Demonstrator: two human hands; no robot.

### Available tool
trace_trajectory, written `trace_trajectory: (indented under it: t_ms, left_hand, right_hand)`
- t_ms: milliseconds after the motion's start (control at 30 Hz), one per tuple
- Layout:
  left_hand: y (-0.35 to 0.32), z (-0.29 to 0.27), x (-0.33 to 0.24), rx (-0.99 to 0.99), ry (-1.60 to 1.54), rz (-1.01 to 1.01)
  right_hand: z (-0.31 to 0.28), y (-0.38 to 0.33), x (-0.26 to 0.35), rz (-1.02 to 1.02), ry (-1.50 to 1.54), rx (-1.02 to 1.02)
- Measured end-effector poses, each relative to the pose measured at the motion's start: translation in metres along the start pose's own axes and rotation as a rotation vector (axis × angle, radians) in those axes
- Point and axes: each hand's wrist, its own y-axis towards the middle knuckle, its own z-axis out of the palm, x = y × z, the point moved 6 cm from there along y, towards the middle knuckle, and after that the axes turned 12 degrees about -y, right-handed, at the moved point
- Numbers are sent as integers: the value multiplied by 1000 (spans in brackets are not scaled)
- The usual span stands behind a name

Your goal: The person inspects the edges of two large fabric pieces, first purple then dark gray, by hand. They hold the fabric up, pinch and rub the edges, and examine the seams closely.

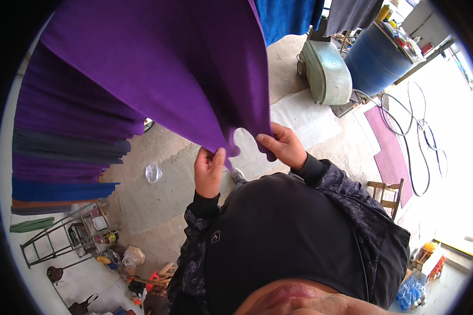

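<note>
A large purple cloth [157, 68] hangs down in front of me from beyond the top of the view. Its lower edge comes toward my body and curves into a notch between my hands. My left hand [209, 170] pinches one part of this edge, thumb on top. To the right, my right hand [284, 146] grips another part of the same edge, with its thumb pressed over the fabric. The fingers of both hands are partly hidden behind the cloth.
Folded purple, grey and blue cloths [68, 144] hang at the left. A metal rack [52, 244] stands below them. At the right are a pale green machine [328, 73], a blue barrel [376, 60], a looped black hose [425, 136] and a wooden chair [388, 197].
</note>
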Motion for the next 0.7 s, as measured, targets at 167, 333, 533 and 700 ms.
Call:
trace_trajectory:
  t_ms: [167,333,533,700]
  left_hand:
    - [-3,22,9,101,-79,-86]
    - [-11,20,18,75,-218,-119]
    - [-24,16,39,78,-352,-326]
    - [-27,8,49,65,-328,-390]
  right_hand:
    - [39,-1,20,-142,-183,126]
    - [55,-3,25,-324,-230,91]
    - [60,-4,2,-100,-241,225]
    - [62,-2,0,-153,-203,238]
